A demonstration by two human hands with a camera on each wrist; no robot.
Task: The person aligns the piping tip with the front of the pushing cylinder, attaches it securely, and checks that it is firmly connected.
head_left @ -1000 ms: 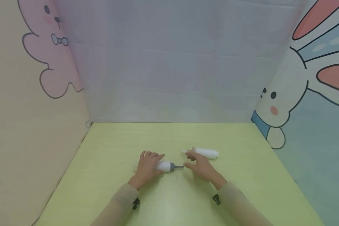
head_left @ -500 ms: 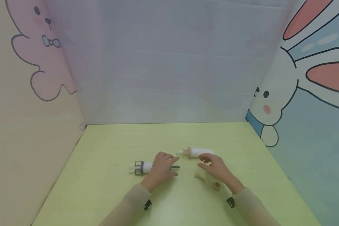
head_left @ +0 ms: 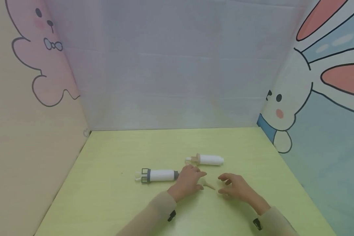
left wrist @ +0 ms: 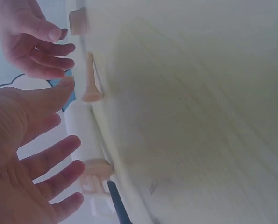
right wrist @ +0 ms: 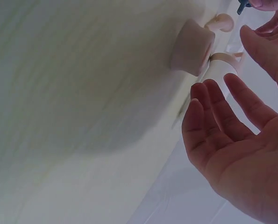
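My left hand (head_left: 188, 182) hovers with fingers spread by the tip end of a syringe-like tube (head_left: 162, 175), white with dark grey ends. Its dark nozzle (left wrist: 117, 200) shows in the left wrist view, apart from the fingers. A loose beige cone-shaped nozzle (head_left: 209, 186) lies between my hands. Right of it, my right hand (head_left: 239, 188) is held above the table with loosely bent fingers, gripping nothing. Near those fingers sits a short beige ring-like cap (right wrist: 192, 46), which the right hand hides in the head view.
Behind the hands lies a second white tube (head_left: 211, 160) with beige fittings and a pale plunger end. All of it rests on a yellow-green table (head_left: 112, 147). A pale cloth (head_left: 177, 82) closes the back, with cartoon-printed panels on both sides.
My left hand has moved right along the grey-ended tube, uncovering its barrel. My right hand has moved right and nearer, passing the beige nozzle and now covering the cap. The view shifted slightly.
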